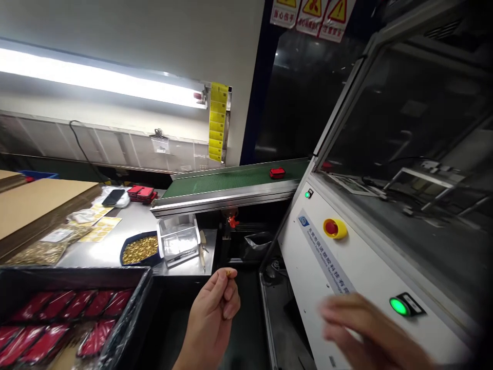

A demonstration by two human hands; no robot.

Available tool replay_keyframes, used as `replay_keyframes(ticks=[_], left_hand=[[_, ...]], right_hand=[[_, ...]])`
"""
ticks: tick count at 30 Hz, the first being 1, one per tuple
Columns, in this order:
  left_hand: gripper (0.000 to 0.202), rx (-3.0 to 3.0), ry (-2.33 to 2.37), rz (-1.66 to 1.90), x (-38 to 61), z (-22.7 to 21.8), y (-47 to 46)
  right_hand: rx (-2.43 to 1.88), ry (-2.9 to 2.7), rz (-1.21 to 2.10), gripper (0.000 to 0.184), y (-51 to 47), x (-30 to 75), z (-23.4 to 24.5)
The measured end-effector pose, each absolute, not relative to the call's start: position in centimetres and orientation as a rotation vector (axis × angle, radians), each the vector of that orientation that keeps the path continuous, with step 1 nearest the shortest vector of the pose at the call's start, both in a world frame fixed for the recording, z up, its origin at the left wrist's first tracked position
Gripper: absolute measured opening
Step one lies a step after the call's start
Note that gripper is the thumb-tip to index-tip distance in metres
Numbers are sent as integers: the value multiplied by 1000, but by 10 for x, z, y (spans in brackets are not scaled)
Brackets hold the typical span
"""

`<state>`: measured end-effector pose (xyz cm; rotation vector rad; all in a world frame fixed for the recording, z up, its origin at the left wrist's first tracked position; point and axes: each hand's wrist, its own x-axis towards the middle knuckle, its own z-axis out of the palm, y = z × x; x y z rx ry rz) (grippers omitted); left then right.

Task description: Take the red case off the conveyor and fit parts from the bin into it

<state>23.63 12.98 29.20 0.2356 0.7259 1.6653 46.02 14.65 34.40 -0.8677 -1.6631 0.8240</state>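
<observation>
Left hand (215, 308): fingers curled in, thumb and forefinger pinched on a small brass part (230, 272) held at the fingertips, in the air over the dark gap between bench and machine.

Right hand (370, 329): blurred, fingers spread flat, over the white panel (308, 257) of the machine, just left of the lit green button (399, 306); whether it touches the panel cannot be told. It holds nothing.

Yellow-and-red stop button (334, 228): on the panel, above the right hand.

Dish of brass parts (140, 250): on the steel bench, beside a clear box (178, 238).

Black bin (127, 318): lower left, lined with plastic, holding red pieces (57, 308) in rows.

Green conveyor (231, 180): behind, carrying one red piece (277, 173).
</observation>
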Motion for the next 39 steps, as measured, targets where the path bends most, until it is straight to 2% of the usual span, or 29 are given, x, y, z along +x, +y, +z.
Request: replay_keyframes(ticks=[4,10,14,18,21,25,29,31,34,39], left_hand=[[28,325,863,1591,219,284,128],[42,387,999,1534,186,277,112],[34,230,938,1594,166,267,103],[40,0,641,1745,153,258,100],[44,-58,604,1826,147,252,96],[47,133,841,1913,148,252,86],[64,223,1233,1977,154,256,80],[57,249,1356,2041,156,255,79],[34,177,1341,2165,156,250,78],[26,-3,1189,2235,153,247,76]], right_hand=[[-840,-2008,920,30,172,382,330],[-716,-2230,710,20,179,307,312],[-519,-2367,602,20,183,287,308],[-599,-2125,911,5,188,271,303],[-754,-1988,1110,9,188,264,296],[-837,-1846,1448,18,186,257,285],[-824,-1726,1659,21,182,251,280],[-810,-1723,1678,21,180,250,280],[-799,-1686,1737,23,176,248,280],[-787,-1656,1868,30,172,245,278]])
